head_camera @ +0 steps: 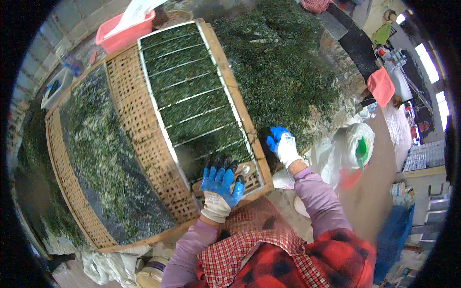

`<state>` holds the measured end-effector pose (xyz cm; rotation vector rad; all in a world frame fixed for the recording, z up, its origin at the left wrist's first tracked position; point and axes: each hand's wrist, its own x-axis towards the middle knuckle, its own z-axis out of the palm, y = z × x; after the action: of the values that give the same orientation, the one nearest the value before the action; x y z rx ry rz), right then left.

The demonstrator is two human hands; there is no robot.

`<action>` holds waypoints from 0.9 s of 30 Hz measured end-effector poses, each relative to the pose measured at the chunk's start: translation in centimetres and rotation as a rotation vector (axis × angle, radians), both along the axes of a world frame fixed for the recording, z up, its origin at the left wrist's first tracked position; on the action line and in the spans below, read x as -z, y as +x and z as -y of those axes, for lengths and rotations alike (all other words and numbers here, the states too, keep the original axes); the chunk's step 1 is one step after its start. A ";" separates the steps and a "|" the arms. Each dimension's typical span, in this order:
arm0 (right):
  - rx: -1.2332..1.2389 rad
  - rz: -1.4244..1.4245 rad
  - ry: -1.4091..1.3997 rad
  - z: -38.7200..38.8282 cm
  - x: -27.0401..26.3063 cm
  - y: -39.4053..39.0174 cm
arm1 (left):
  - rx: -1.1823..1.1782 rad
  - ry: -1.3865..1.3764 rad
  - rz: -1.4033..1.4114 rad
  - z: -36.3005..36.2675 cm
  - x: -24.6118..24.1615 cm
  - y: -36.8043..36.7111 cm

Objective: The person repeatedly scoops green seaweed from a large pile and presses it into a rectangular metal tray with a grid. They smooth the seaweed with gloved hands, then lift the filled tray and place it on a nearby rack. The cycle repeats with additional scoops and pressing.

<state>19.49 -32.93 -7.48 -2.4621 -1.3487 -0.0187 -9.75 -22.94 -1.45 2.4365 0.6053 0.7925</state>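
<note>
My left hand [219, 185], in a blue-coated white glove, lies palm down with its fingers spread at the near end of a white divided frame [166, 126]. Dark green leafy material [183, 86] fills the frame's long sections. Beneath the frame is a wooden tray with a perforated, lattice-like base [135, 111]. Just beyond the tray's right rail [230, 77], my right hand [282, 144], gloved alike, rests with bent fingers beside a heap of the same green material [273, 72]. Whether anything is under its fingers cannot be seen.
A pink basin [126, 31] stands past the tray's far end. More green material covers a dark strip [108, 154] on the tray's left part. White plastic bags and a green scoop [361, 148] are at the right. A stool-like round object [153, 271] sits at the near left.
</note>
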 end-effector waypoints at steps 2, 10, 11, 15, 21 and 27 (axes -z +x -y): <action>0.026 0.148 -0.182 0.3 1.9 4.4 | -0.059 0.054 -0.074 0.4 2.0 2.3; -0.196 0.238 -0.321 -8.2 0.9 17.4 | -0.248 0.112 -0.609 1.1 4.5 4.9; -0.213 0.221 -0.356 -10.3 0.5 18.7 | -0.263 -0.019 -0.660 1.1 4.2 5.1; -0.214 0.094 -0.385 -17.2 0.6 22.3 | -0.248 0.036 -0.587 0.6 2.9 6.4; -0.173 -0.223 0.368 -17.0 4.5 26.5 | -0.284 0.005 -0.593 0.3 2.1 7.5; -0.049 -1.577 0.799 -13.5 -2.7 30.3 | -0.251 0.085 -0.556 0.4 2.3 7.0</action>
<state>49.83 -19.46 -4.73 -1.0652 -0.4434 0.9460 -2.71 -23.37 -3.75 2.6998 1.1173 0.2150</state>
